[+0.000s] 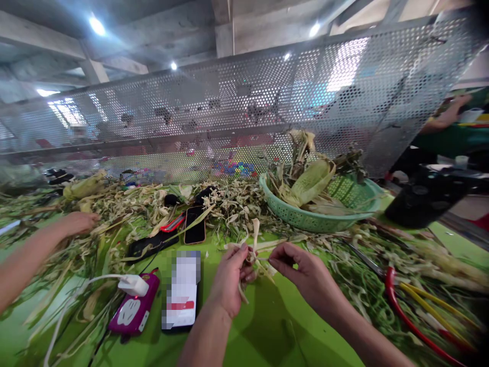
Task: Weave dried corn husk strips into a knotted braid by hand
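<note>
Over the green tabletop, my left hand (pixel 231 280) is closed around a small knotted bundle of pale corn husk strips (pixel 255 232), whose ends stick up and out between the fingers. Just to its right, my right hand (pixel 300 265) pinches the end of a thin husk strip that runs out from the bundle. Left of my left hand lies a large phone (pixel 186 293) with its screen lit and partly blurred out. Loose husk shreds (pixel 229 211) heap up beyond both hands.
A green plastic basket (pixel 317 220) of husks stands back right. Red-handled scissors (pixel 390 285) lie right. A purple power strip (pixel 135 308) with a white plug, a dark phone (pixel 195 229) and a co-worker's arm (pixel 49 242) are left. A perforated metal panel (pixel 229 97) rises behind.
</note>
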The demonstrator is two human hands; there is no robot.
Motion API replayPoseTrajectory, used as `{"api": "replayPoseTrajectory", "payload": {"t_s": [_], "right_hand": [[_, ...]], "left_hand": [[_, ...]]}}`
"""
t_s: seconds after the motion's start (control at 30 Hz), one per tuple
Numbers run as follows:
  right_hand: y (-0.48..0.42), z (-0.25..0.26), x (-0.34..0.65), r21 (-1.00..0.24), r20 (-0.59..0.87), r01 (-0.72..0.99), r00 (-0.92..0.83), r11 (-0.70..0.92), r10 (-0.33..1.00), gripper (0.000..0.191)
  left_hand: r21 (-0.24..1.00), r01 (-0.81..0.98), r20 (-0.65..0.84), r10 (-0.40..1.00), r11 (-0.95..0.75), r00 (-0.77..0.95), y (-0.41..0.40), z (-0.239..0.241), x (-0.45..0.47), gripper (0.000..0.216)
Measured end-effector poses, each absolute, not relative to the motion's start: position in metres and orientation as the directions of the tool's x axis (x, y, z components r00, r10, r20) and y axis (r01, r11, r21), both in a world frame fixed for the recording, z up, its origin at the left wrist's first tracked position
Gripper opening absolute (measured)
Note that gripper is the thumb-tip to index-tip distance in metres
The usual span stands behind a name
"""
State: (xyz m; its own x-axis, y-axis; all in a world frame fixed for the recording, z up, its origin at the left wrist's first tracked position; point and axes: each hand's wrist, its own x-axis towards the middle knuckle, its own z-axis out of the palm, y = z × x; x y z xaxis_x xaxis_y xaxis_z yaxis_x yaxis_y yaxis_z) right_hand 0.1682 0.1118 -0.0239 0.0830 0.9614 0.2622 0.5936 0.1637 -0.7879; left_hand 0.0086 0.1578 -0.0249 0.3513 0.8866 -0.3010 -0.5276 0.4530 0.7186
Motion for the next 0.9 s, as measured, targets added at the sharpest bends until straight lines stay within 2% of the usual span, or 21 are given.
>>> {"api": "replayPoseTrajectory", "payload": {"t_s": [0.1,0.27,0.43,0.53,0.63,0.77,0.9], "right_hand": [[0.112,-0.024,0.170,-0.780,0.259,0.606,0.091,0.153,0.962,0.016],[0.114,-0.022,0.174,-0.814,0.212,0.566,0.080,0.131,0.974,0.019],[0.116,-0.019,0.172,-0.966,0.116,0.242,0.077,0.094,0.990,0.033],[0.116,-0.019,0.169,-0.993,0.083,0.095,0.092,0.074,0.992,0.034],[0.117,-0.020,0.170,-0.994,0.068,0.092,0.168,0.053,0.983,0.030],[0.119,-0.022,0.175,-0.988,0.117,0.127,0.284,0.084,0.952,0.027],[0.119,-0.024,0.178,-0.987,0.132,0.126,0.326,0.095,0.936,0.027]], "left_hand": [[0.742,-0.505,-0.294,0.891,0.440,0.345,0.158,-0.026,0.007,0.035],[0.855,-0.387,-0.192,0.904,0.346,0.383,0.158,-0.032,0.007,0.031],[0.930,-0.224,-0.154,0.862,0.292,0.483,0.151,-0.035,0.011,0.036],[0.935,-0.202,-0.144,0.833,0.292,0.535,0.148,-0.033,0.012,0.037],[0.935,-0.188,-0.146,0.810,0.300,0.569,0.145,-0.028,0.013,0.034],[0.935,-0.151,-0.174,0.787,0.320,0.592,0.143,-0.027,0.015,0.032],[0.949,-0.125,-0.164,0.791,0.290,0.590,0.142,-0.032,0.015,0.030]]}}
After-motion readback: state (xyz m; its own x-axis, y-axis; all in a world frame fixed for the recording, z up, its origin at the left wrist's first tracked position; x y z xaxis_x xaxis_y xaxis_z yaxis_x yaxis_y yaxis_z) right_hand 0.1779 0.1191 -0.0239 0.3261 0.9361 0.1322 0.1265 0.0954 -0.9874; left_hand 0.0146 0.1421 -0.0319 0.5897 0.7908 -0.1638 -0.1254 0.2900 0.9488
